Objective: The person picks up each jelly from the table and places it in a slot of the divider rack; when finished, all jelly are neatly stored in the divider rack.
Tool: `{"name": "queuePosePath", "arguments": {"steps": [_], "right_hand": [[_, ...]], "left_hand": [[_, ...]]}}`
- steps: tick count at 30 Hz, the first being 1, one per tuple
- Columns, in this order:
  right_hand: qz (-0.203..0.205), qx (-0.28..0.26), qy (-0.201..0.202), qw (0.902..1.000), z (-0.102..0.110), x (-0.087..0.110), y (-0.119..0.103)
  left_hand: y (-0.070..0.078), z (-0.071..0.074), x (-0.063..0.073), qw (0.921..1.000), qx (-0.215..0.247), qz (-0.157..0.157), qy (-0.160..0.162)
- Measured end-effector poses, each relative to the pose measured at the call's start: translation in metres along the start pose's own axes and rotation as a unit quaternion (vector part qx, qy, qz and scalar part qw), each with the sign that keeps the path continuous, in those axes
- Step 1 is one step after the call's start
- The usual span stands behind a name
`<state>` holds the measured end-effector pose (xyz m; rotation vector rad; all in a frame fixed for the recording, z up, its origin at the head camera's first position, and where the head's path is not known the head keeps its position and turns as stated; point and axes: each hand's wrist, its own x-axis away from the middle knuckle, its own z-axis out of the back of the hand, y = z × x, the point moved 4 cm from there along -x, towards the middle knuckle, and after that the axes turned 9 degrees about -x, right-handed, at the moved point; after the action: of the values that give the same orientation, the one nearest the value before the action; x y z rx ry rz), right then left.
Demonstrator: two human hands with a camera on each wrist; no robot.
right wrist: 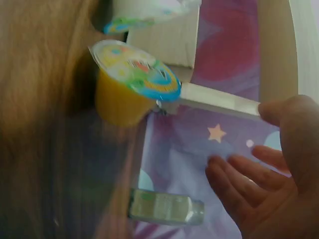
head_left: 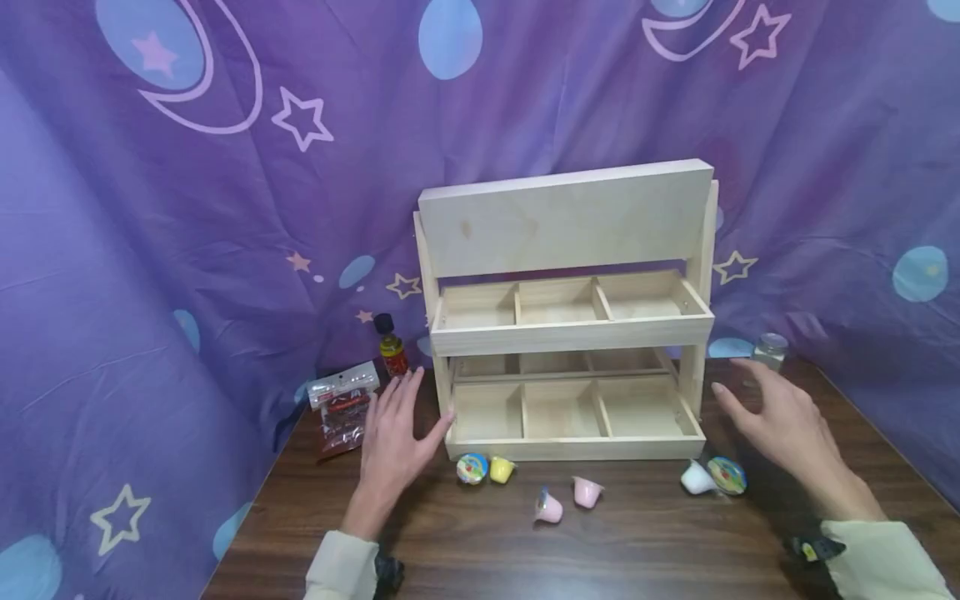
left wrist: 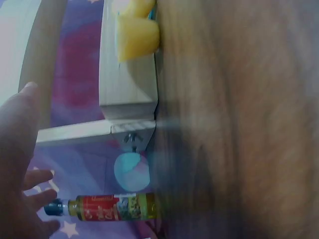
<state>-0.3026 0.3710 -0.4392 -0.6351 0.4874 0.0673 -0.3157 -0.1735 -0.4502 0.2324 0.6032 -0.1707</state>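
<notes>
A pale wooden shelf rack point(head_left: 567, 337) stands between my hands, its two visible tiers divided into three compartments each. My left hand point(head_left: 393, 433) hovers at the rack's left side with fingers spread, the thumb overlapping its lower corner in the head view. Off the right side, my right hand point(head_left: 783, 421) is held with fingers extended and nothing in them. Several small jelly cups lie before the rack: a yellow cup point(head_left: 502, 469) beside a lid-up cup point(head_left: 472, 468), two pink cups point(head_left: 587, 492) in the middle, and a white cup point(head_left: 697, 478) against an orange cup point(right wrist: 122, 99) under the right hand.
Behind the left hand stand a bottle point(head_left: 392, 346) with a dark cap and a dark red snack packet point(head_left: 343, 410). A small clear jar point(head_left: 770, 350) is at the table's back right. A purple patterned cloth point(head_left: 555, 108) hangs behind the wooden table point(head_left: 630, 550).
</notes>
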Motion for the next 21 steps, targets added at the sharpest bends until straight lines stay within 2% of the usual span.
{"name": "queuePosePath", "arguments": {"steps": [2,5,8,13,17,21], "right_hand": [[0.015,-0.022,-0.004,0.9996,-0.006,0.002,0.001],[0.022,-0.041,-0.028,0.9986,-0.016,0.004,0.004],[0.011,-0.041,-0.055,0.9976,-0.024,0.004,0.008],[-0.006,-0.045,-0.095,0.9945,-0.033,0.003,0.01],[-0.018,-0.054,-0.112,0.9921,-0.038,0.003,0.011],[-0.049,-0.072,-0.134,0.9872,-0.04,0.003,0.017]], "left_hand": [[0.004,-0.001,0.003,0.9997,0.021,-0.007,0.014],[0.009,-0.003,0.008,0.9978,0.061,-0.001,0.024],[0.015,-0.005,0.012,0.9946,0.1,0.008,0.029],[0.022,-0.005,0.017,0.9861,0.159,-0.013,0.045],[0.026,-0.007,0.019,0.9754,0.216,-0.036,0.024],[0.026,-0.011,0.022,0.9669,0.249,-0.054,-0.002]]}}
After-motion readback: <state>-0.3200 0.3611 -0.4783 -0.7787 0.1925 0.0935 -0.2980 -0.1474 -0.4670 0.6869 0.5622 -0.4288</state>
